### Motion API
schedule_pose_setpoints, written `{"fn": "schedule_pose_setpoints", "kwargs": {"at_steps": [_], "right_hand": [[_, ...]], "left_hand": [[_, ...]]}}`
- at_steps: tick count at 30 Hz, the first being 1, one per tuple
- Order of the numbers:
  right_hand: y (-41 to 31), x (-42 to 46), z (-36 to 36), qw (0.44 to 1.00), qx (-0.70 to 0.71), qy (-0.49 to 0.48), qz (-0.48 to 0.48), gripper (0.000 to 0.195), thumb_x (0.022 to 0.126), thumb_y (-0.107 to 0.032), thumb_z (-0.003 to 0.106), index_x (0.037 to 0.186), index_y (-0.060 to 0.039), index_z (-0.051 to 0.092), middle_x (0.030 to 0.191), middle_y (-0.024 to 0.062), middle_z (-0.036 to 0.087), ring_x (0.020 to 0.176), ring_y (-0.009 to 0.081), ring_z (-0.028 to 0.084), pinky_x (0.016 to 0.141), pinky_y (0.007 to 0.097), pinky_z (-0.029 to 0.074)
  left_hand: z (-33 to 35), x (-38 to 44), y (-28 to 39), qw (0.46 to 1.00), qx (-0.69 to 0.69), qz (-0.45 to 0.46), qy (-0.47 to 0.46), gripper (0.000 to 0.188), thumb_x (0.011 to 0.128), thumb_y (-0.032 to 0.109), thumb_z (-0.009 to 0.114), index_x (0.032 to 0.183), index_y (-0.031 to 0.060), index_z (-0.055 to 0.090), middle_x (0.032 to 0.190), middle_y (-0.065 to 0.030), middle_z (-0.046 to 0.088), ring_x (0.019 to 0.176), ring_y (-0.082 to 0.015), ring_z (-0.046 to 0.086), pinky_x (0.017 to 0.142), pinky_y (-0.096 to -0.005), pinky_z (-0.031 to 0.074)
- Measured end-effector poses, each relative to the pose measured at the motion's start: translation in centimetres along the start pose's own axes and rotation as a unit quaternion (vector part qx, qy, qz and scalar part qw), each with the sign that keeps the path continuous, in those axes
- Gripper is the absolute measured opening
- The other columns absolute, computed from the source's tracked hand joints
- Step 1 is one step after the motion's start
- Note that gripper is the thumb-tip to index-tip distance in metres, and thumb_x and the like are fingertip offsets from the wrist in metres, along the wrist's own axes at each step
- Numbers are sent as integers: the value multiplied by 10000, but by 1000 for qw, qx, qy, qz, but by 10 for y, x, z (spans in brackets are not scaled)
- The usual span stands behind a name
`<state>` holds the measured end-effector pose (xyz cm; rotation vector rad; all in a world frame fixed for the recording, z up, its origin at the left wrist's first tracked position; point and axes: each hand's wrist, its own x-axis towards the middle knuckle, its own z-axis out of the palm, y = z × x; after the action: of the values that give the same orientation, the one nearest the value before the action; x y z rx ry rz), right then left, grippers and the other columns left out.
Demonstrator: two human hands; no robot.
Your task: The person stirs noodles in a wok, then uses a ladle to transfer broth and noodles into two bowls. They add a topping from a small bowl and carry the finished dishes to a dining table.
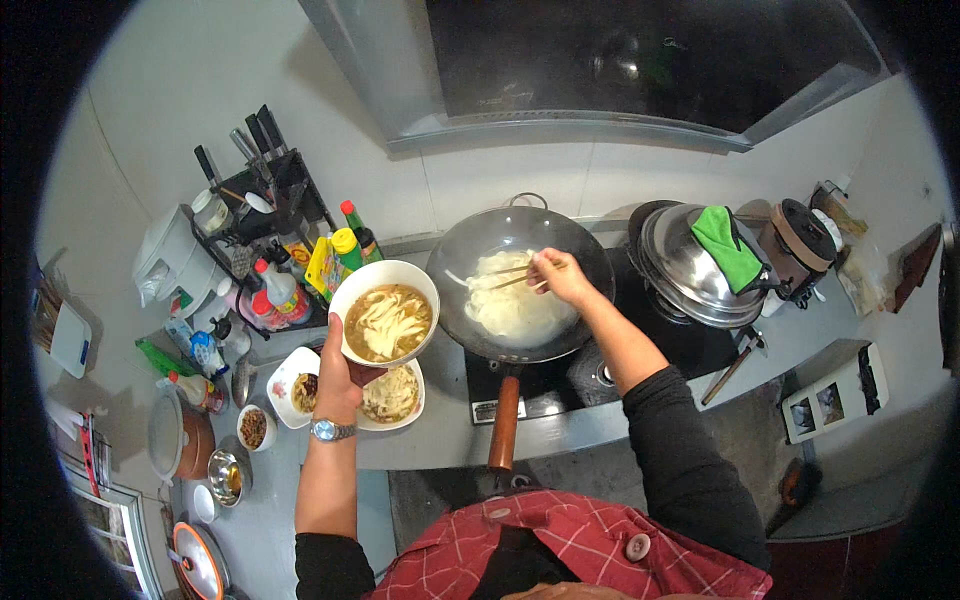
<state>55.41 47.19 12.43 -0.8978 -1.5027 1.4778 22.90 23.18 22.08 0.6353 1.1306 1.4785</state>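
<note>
My left hand (346,376) holds up a white bowl (339,300) beside the wok's left rim. Pale noodles (390,321) lie in brown broth inside it. Over the wok (457,315), my right hand (553,276) grips a pair of chopsticks (511,274), their tips among wide white noodles (501,307) in cloudy liquid. The wok sits on the stove, its wooden handle (505,424) pointing toward me. Partly hidden below the raised bowl, a second bowl (418,390) with noodles stands on the counter. Left of it is a floral white bowl (285,379) with dark sauce in it.
Right of the wok stands a lidded steel pot (675,255) with a green cloth (727,244) on top. A hammer-like tool (727,371) lies at the counter's edge. Bottles (281,289) and a knife rack (259,176) crowd the left. The range hood (555,124) hangs above.
</note>
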Motion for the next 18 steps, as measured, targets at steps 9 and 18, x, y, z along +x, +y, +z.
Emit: {"fn": "schedule_pose_setpoints", "kwargs": {"at_steps": [9,18], "right_hand": [[-56,-67,-64,991,-121,52,21,531,964,-591,329,952,-96,519,889,115,630,780,219,635,620,347,527],[-18,-67,-55,981,-194,15,26,451,1000,-510,313,1040,-99,495,1000,70,584,896,176,574,732,328,495]], "left_hand": [[-7,-2,8,999,-20,4,34,662,915,629,418,1278,83,515,1098,-94,669,887,-197,696,624,-298,606],[-20,15,7,999,-49,-1,11,664,932,615,389,1317,82,480,1172,-120,632,938,-225,680,647,-338,606]]}}
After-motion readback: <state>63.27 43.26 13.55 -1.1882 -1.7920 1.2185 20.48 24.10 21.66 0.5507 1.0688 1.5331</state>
